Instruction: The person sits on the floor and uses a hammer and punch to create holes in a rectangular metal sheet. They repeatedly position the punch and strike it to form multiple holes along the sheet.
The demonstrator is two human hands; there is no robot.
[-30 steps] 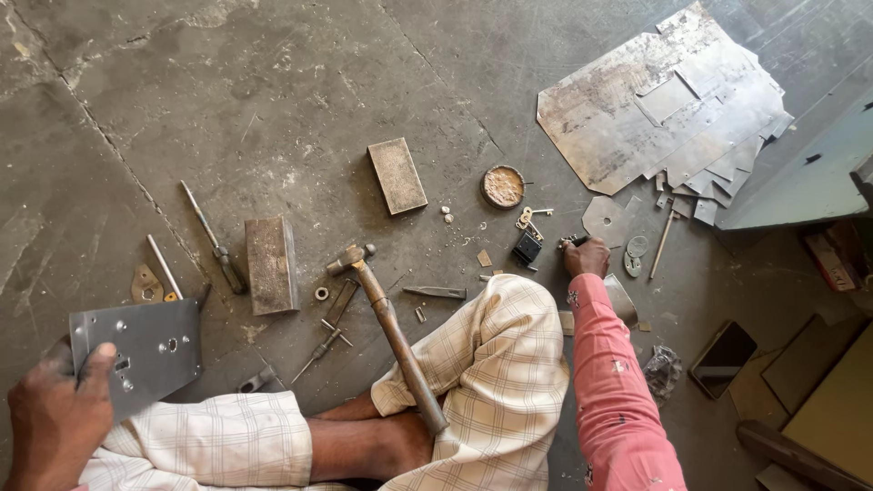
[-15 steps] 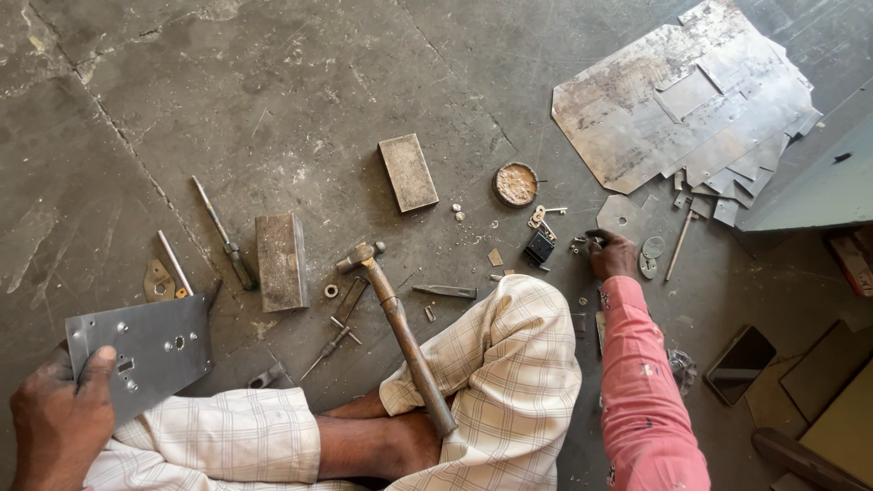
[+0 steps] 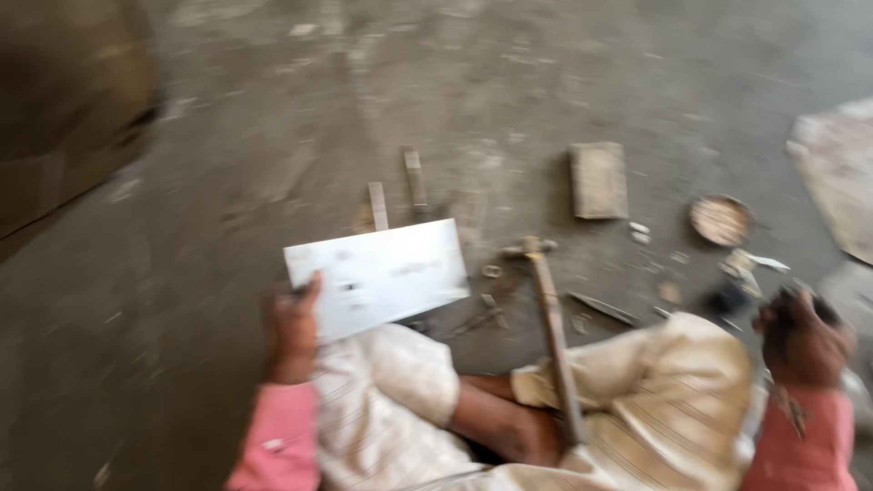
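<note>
While left hand (image 3: 293, 329) grips metal plate (image 3: 377, 275), right hand (image 3: 802, 338) looks clenched, maybe; hammer (image 3: 548, 318) btwn knees.

Motion blur smears the whole head view, so fine detail is lost throughout. The grey metal plate (image 3: 377, 277) shows faint marks that could be holes, too blurred to count. The left hand (image 3: 293, 332) has its thumb on the plate's left edge; its fingers are hidden behind the plate. The right hand (image 3: 802, 338) looks curled, yet whatever it holds cannot be made out. The small bits (image 3: 741, 264) on the floor (image 3: 273, 109) near the round dish (image 3: 720, 220) are too small and smeared to tell. The metal sheet (image 3: 841, 177) is cut off by the right edge. A dark brown shape (image 3: 68, 109) at far left is cut off by the left edge and unreadable.
</note>
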